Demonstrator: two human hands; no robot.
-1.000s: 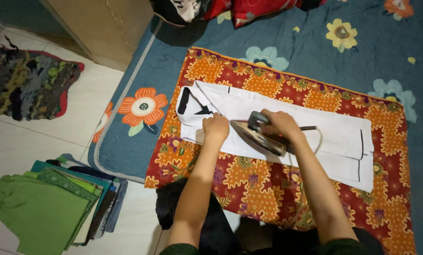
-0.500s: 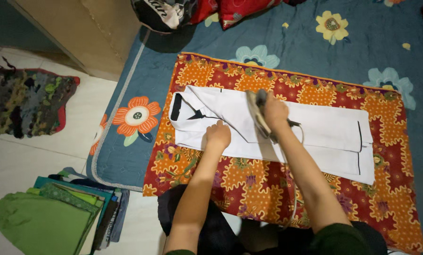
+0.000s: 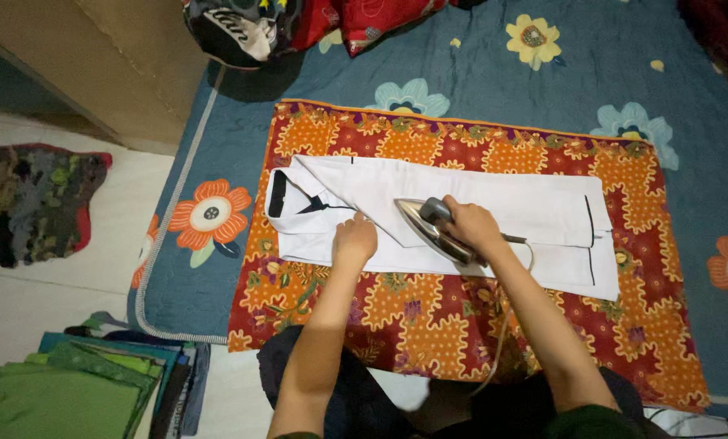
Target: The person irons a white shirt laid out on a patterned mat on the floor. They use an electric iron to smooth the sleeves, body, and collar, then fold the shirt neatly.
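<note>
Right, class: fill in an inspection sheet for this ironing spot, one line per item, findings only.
Surface: orange patterned cloth spread on a blue flowered mat.
Job's things: white garment lying flat; iron on it.
Clutter: folded green clothes; dark patterned rug; red cushion.
Hands: left hand pressing the garment; right hand gripping the iron.
Cables: iron's cord trails towards the person.
Surroundings: pale tiled floor; wooden furniture.

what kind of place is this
Probably a room in a home, with ironing done on the floor: a flowered blue mattress, a stack of folded clothes on the tiled floor, and cushions.
</note>
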